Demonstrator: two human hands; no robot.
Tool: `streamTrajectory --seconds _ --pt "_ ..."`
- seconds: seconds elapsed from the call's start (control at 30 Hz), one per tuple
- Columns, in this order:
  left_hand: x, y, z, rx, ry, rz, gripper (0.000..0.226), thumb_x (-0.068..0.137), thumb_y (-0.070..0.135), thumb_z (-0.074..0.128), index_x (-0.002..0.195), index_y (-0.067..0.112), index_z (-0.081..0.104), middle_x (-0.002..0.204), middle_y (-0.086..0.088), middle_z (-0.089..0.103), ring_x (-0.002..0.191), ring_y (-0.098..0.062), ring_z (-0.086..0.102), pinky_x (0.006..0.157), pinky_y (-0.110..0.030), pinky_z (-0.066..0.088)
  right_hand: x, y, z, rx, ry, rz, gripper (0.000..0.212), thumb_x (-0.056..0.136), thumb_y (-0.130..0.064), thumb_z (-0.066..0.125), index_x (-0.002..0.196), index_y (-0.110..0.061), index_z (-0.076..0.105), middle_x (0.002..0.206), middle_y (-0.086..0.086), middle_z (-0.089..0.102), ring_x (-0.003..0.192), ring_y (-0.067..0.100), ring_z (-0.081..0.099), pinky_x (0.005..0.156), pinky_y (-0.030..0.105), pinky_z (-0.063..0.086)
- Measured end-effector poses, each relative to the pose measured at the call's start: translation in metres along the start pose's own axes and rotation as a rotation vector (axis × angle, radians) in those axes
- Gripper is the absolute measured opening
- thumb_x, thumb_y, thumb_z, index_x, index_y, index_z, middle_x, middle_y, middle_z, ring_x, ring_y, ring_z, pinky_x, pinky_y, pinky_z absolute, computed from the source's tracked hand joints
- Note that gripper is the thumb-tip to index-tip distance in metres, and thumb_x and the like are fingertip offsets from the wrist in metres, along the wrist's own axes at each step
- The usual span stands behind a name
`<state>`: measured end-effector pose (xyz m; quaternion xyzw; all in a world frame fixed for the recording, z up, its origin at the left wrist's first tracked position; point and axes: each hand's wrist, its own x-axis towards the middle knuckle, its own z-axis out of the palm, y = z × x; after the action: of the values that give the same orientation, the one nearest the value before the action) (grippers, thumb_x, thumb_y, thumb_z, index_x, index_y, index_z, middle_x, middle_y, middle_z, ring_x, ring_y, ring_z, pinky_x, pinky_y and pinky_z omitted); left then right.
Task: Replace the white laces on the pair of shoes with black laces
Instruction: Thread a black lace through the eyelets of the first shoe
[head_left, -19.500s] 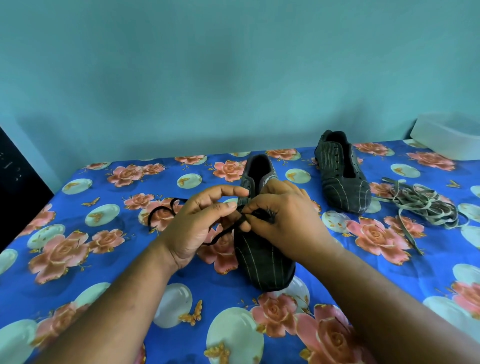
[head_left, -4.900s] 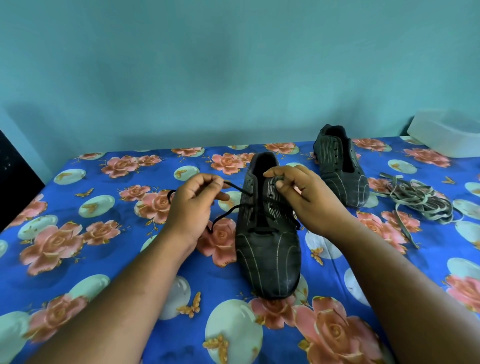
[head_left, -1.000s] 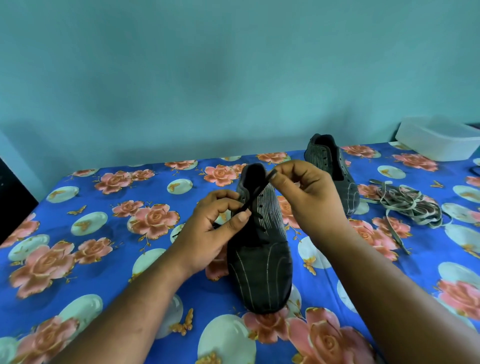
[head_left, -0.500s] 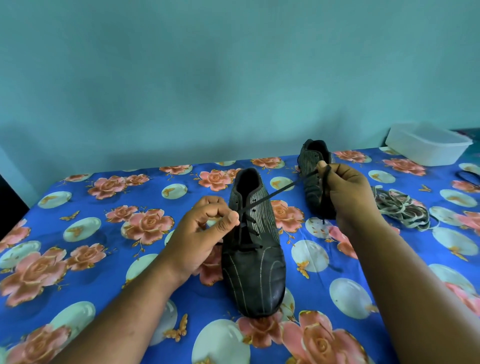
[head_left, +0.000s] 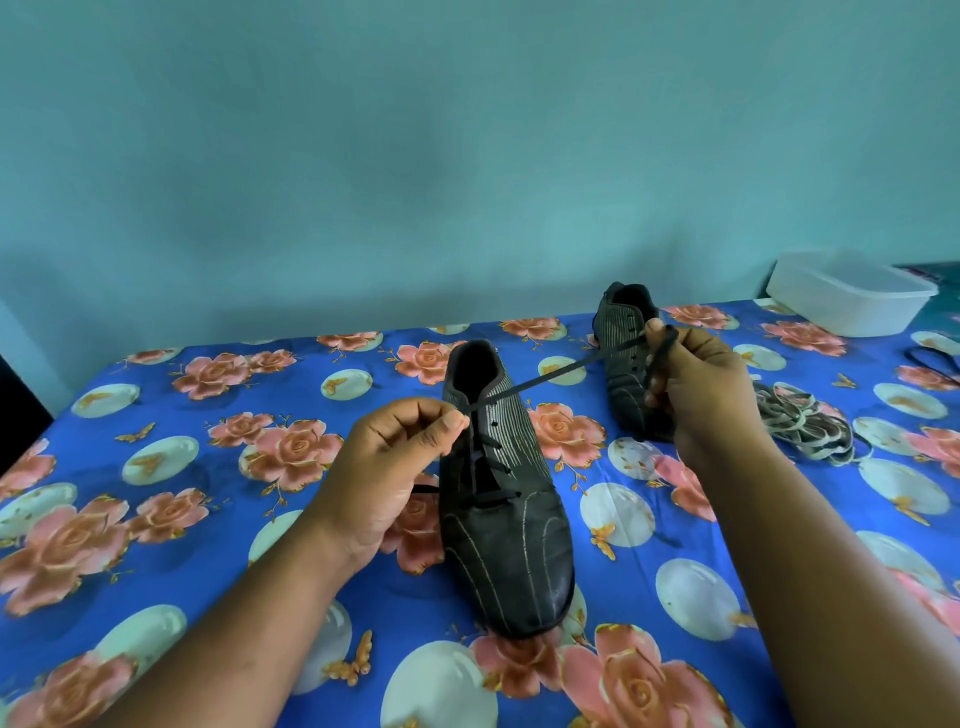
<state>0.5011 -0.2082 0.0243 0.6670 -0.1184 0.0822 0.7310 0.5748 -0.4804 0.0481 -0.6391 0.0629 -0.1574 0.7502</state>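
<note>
Black leather with pale stitched lines makes up the near shoe (head_left: 506, 525), which lies toe toward the person on the counter (head_left: 156, 519), its striped tongue showing and a black lace (head_left: 550, 375) already crossed through its lower eyelets. One end of that lace runs taut from the upper eyelets up to the right. The left hand (head_left: 387, 467) pinches the lace between thumb and forefinger right at the shoe's collar, its other fingers curled. The right hand (head_left: 698, 384) is closed around the far end, with lace looped over its fingers. Behind that hand sits the second shoe (head_left: 623, 358), unlaced as far as can be seen. A heap of pale, greyish-white laces (head_left: 802, 428) lies to its right.

Bright blue cloth printed with pink roses, white discs and small butterflies covers the counter. A plain teal wall rises behind it, and a white plastic tub (head_left: 849, 299) stands at the far right corner.

The right hand covers much of the second shoe. A dark cord (head_left: 930, 361) at the right edge is cut off by the frame.
</note>
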Motion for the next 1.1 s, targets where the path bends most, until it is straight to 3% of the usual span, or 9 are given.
streamTrajectory --seconds 0.2,0.37,0.53,0.63,0.7,0.83,0.9,1.0,1.1 --pt "0.000 -0.002 -0.001 -0.007 0.047 0.023 0.014 0.091 0.001 0.065 0.081 0.007 0.071 0.076 0.007 0.072 0.071 -0.001 0.062 0.068 -0.011 0.048 0.004 0.001 -0.003 0.004 0.031 -0.004 0.036 0.094 -0.040 0.070 0.068 -0.021 0.056 0.059 0.002 0.046 0.048 0.016 0.037 0.051 0.029 0.038" --pt "0.006 -0.011 -0.015 0.045 0.025 0.043 0.008 0.068 0.026 0.063 0.068 0.020 0.069 0.088 0.004 0.069 0.078 -0.004 0.057 0.069 -0.013 0.044 0.008 0.000 -0.012 0.047 0.110 -0.003 0.033 0.097 -0.035 0.068 0.070 -0.021 0.057 0.064 -0.003 0.052 0.049 0.011 0.039 0.048 0.026 0.040" --pt "0.008 -0.014 -0.017 0.158 0.065 0.051 0.011 0.078 0.021 0.061 0.068 0.022 0.067 0.085 0.005 0.069 0.082 -0.005 0.060 0.076 -0.014 0.045 0.010 0.001 -0.014 0.075 0.124 0.001 0.023 0.098 -0.029 0.066 0.078 -0.020 0.058 0.065 -0.006 0.055 0.052 0.011 0.040 0.047 0.025 0.039" --pt "0.009 -0.017 -0.021 0.265 0.077 0.060 0.026 0.080 0.047 0.065 0.081 0.021 0.068 0.083 0.004 0.066 0.083 -0.011 0.059 0.081 -0.034 0.047 0.004 -0.002 -0.003 0.083 0.009 0.001 0.020 0.097 -0.021 0.066 0.079 -0.020 0.058 0.068 -0.003 0.057 0.052 0.011 0.042 0.050 0.028 0.039" --pt "0.008 -0.017 -0.020 0.308 0.122 0.089 0.034 0.082 0.056 0.063 0.087 0.023 0.068 0.082 0.010 0.064 0.081 -0.011 0.057 0.076 -0.036 0.046 -0.006 -0.007 0.009 0.080 -0.112 -0.015 0.018 0.098 -0.017 0.064 0.080 -0.020 0.060 0.070 -0.002 0.061 0.054 0.013 0.043 0.051 0.029 0.039" --pt "0.006 -0.014 -0.011 0.519 0.162 0.270 0.035 0.089 0.055 0.059 0.113 0.030 0.066 0.106 0.019 0.064 0.103 -0.010 0.059 0.086 -0.016 0.042 -0.033 -0.012 0.031 0.049 -0.428 -0.013 0.021 0.096 -0.009 0.064 0.079 -0.021 0.064 0.075 0.006 0.067 0.057 0.020 0.043 0.055 0.034 0.031" --pt "0.004 -0.013 -0.006 0.609 0.112 0.381 0.039 0.094 0.048 0.057 0.126 0.027 0.063 0.119 0.019 0.063 0.114 -0.013 0.058 0.097 -0.020 0.041 -0.047 -0.010 0.040 0.037 -0.611 0.018 0.016 0.092 -0.008 0.067 0.081 -0.020 0.064 0.078 0.012 0.069 0.058 0.021 0.040 0.055 0.038 0.024" --pt "0.000 -0.010 0.004 0.666 0.032 0.506 0.043 0.101 0.048 0.052 0.136 0.024 0.059 0.132 0.014 0.061 0.126 -0.009 0.054 0.106 -0.027 0.039 -0.063 -0.008 0.052 -0.035 -0.768 -0.049 0.008 0.094 -0.005 0.068 0.094 -0.009 0.060 0.077 0.012 0.070 0.055 0.016 0.047 0.051 0.023 0.037" --pt "-0.003 -0.009 0.009 0.670 0.033 0.559 0.042 0.103 0.048 0.049 0.131 0.020 0.065 0.118 0.013 0.066 0.116 -0.008 0.058 0.101 -0.038 0.046 -0.072 -0.006 0.060 -0.037 -0.780 -0.104 0.009 0.093 -0.002 0.067 0.098 0.002 0.061 0.069 0.005 0.066 0.056 0.008 0.054 0.053 0.022 0.040"
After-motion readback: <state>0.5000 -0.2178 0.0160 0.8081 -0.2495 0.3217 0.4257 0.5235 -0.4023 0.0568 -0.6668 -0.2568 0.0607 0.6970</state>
